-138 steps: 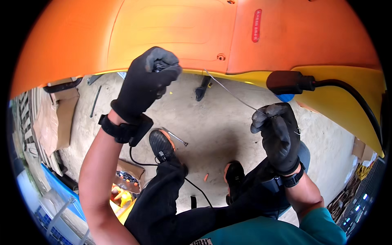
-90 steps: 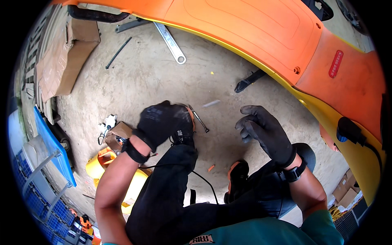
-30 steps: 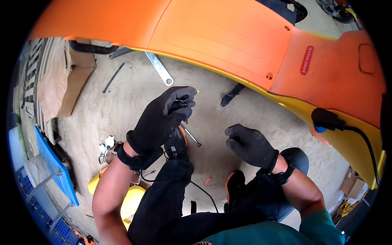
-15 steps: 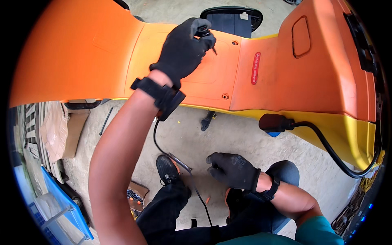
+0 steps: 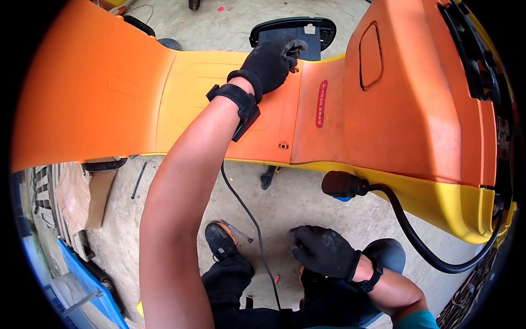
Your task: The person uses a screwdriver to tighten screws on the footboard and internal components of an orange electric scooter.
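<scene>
My left hand (image 5: 274,66), in a black glove, reaches to the far edge of an orange floor panel (image 5: 219,104) on a vehicle body. Its fingers are pinched around a thin dark tool, mostly hidden now, right at a corner fastener recess (image 5: 296,69). A second recess with a fastener (image 5: 283,145) sits at the panel's near right corner. My right hand (image 5: 326,252), also gloved in black, hangs by my right knee with its fingers curled in. Anything inside that curl is hidden. A black strap with a small box circles my left wrist.
A black mirror-like part (image 5: 344,185) on a curved black stalk juts toward me at the right. Below, a thin black cable (image 5: 246,211) runs down from my left wrist. Cardboard (image 5: 82,194) and a blue panel (image 5: 90,282) lie at the left. A black tray-like part (image 5: 296,33) lies beyond the body.
My left hand has moved from over the panel to its far right corner recess with the thin tool. My right hand stays by the knee. The whole view has shifted slightly.
</scene>
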`<move>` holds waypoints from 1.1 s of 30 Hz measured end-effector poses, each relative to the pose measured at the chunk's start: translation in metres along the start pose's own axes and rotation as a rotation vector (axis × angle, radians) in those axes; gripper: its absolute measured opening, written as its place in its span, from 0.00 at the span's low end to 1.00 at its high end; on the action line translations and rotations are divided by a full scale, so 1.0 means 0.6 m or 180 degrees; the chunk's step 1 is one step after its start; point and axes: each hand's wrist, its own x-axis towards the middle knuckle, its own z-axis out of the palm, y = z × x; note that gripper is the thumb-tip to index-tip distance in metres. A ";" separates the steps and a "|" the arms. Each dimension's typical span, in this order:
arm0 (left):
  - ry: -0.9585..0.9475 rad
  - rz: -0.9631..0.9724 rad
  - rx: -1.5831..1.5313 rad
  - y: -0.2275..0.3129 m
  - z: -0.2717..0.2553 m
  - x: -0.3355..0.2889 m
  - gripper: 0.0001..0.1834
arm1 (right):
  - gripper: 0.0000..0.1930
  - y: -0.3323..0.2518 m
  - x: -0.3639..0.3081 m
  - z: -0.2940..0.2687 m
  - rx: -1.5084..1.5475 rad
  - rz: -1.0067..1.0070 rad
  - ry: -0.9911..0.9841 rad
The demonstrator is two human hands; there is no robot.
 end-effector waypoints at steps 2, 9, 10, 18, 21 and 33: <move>0.0011 0.0077 0.0143 0.006 -0.002 -0.002 0.17 | 0.17 0.005 -0.004 0.002 -0.0040 -0.0011 -0.0016; 0.0139 0.0216 0.0226 0.002 -0.003 -0.013 0.17 | 0.17 0.020 -0.011 0.003 -0.0067 0.0050 0.0033; 0.0177 0.0227 0.0175 0.000 -0.002 -0.013 0.17 | 0.17 0.020 -0.011 0.003 -0.0057 0.0069 0.0033; 0.0134 0.0415 0.0312 -0.010 -0.006 -0.004 0.18 | 0.17 0.023 -0.018 0.006 -0.0046 0.0305 -0.0040; 0.0125 0.0460 0.0275 -0.006 -0.012 -0.003 0.18 | 0.17 0.021 -0.019 0.000 -0.0090 0.0236 -0.0012; -0.0349 0.0719 0.0246 -0.018 -0.031 0.006 0.22 | 0.17 0.020 -0.021 0.002 -0.0043 0.0167 0.0008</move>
